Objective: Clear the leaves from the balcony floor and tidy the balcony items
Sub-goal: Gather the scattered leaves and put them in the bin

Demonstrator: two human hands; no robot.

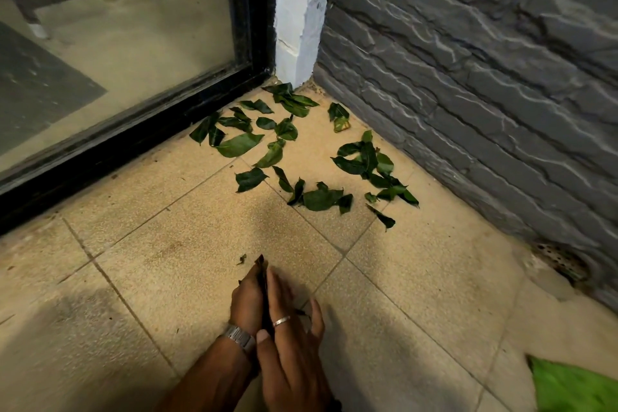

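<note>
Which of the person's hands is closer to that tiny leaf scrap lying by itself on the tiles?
Left. The left hand has its fingertips just right of and below the small leaf scrap. The right hand lies farther right, pressed against the left with dark leaves between them.

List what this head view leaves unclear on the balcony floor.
- Leaves pressed between the left hand and right hand: only a dark edge shows, so their count is hidden.
- Bright green object: cut off by the bottom-right corner, unidentifiable.
- Floor drain: partly tucked under the stone wall.
- Small fragment: too small to identify.
</note>
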